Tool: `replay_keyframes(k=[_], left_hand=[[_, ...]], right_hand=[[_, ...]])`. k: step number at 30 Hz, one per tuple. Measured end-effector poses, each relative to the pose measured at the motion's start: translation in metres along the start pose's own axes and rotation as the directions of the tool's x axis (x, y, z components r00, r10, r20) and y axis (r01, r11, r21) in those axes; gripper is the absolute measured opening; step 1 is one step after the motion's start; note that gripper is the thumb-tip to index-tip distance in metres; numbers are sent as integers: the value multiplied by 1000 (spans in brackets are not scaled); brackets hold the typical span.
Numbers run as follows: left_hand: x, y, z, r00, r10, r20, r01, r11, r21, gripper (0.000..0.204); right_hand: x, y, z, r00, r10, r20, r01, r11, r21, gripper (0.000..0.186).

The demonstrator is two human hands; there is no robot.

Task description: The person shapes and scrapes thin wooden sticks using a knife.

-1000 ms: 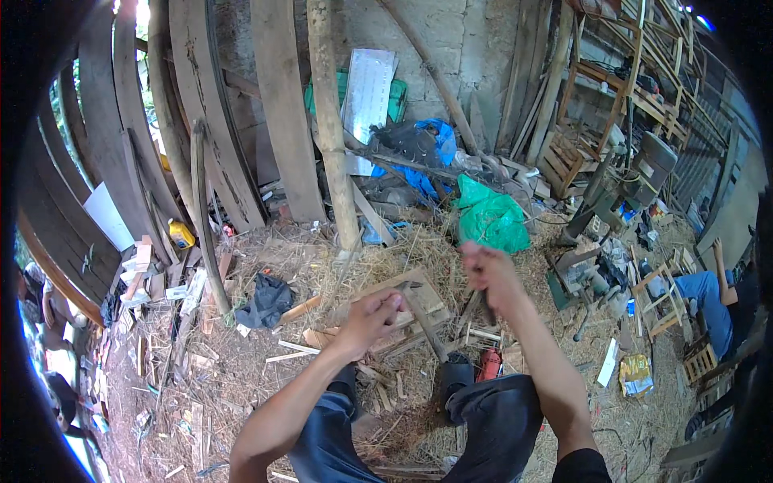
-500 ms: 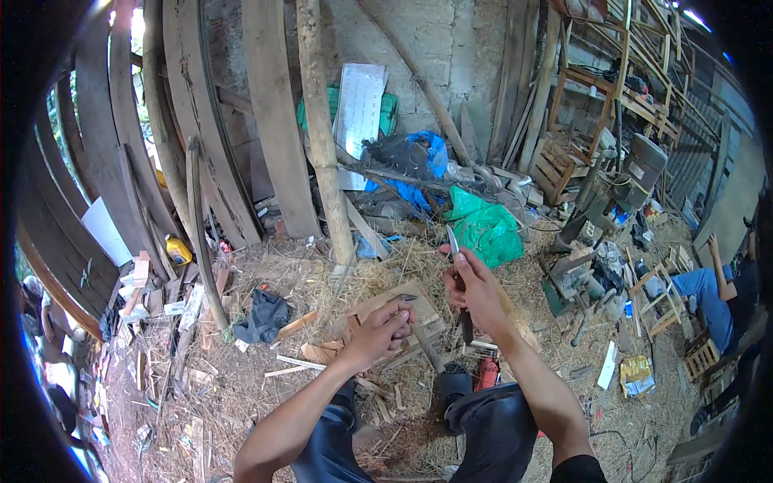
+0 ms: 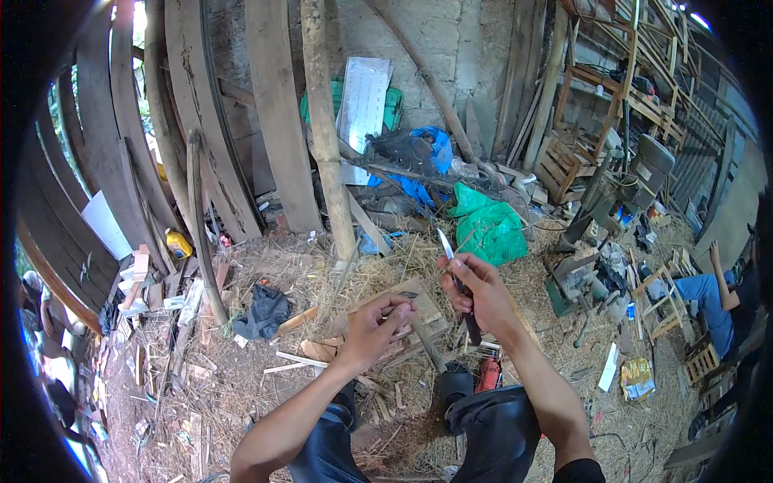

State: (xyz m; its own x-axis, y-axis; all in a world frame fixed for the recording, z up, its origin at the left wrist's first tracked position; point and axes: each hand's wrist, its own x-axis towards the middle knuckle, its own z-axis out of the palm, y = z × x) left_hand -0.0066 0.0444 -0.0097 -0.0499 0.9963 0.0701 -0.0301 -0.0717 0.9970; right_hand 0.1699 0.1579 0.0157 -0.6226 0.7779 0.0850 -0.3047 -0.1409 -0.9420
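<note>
My right hand (image 3: 485,296) is closed around a knife. The dark handle (image 3: 472,328) comes out below the palm. Above the fingers the pale pointed blade (image 3: 444,243) points up and away from me, touching nothing. To its left, my left hand (image 3: 375,328) is pinched closed on a small dark pointed piece (image 3: 409,295). Most of that piece is hidden by the fingers, so I cannot make out its kind. Both hands hover above a wooden board (image 3: 427,310) on the ground. Between my legs a wooden handle (image 3: 427,344) slants towards my dark boot (image 3: 456,381).
A red cylinder (image 3: 489,373) lies beside my right knee. Farther off are a green plastic sack (image 3: 487,228), a wooden post (image 3: 328,145) and a black plastic bag (image 3: 266,310). Straw and wood scraps litter the ground. At the right sits another person in blue trousers (image 3: 707,302).
My right hand has dropped a little, and the knife blade has tipped slightly left, showing more of its flat side. My left hand stays nearly in place, still pinching the small piece.
</note>
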Motion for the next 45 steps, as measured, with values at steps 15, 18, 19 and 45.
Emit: replay_keyframes(k=[15,18,19,45], left_hand=[[-2,2,0,918,292,-270,-215,936,280,14],[-4,2,0,917,279,-286,-207,944,255,14],[-4,2,1,917,278,-286,-212,948,239,13],[-3,3,-1,940,189,-283,-122,963,238,14]], right_hand=[[0,-8,11,931,-259,-258,255,966,-49,22],[2,-1,18,925,-215,-313,195,976,-94,23],[2,-1,22,943,-203,-262,182,978,-104,23],[2,3,23,999,-28,16,27,998,63,30]])
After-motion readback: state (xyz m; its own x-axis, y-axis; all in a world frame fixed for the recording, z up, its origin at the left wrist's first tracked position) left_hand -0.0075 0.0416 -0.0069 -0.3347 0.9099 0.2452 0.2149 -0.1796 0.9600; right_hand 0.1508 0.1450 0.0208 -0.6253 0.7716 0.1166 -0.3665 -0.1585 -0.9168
